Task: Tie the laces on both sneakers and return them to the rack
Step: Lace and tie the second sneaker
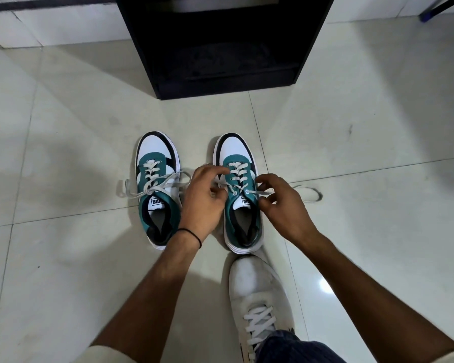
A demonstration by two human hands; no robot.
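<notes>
Two teal, white and black sneakers stand side by side on the tiled floor, toes pointing away from me. The left sneaker (pixel 157 163) has its white laces tied in a loose bow. The right sneaker (pixel 240 205) has untied laces. My left hand (pixel 203 200) pinches the lace end at that shoe's left side. My right hand (pixel 281 203) grips the other lace end (pixel 308 195), which trails out in a loop on the floor to the right. The black shoe rack (pixel 220 85) stands on the floor beyond the sneakers.
My own foot in a white sneaker (pixel 257 297) rests just behind the right sneaker's heel. A white wall base (pixel 63 24) runs behind the rack. A blue furniture leg (pixel 427 15) shows at the top right.
</notes>
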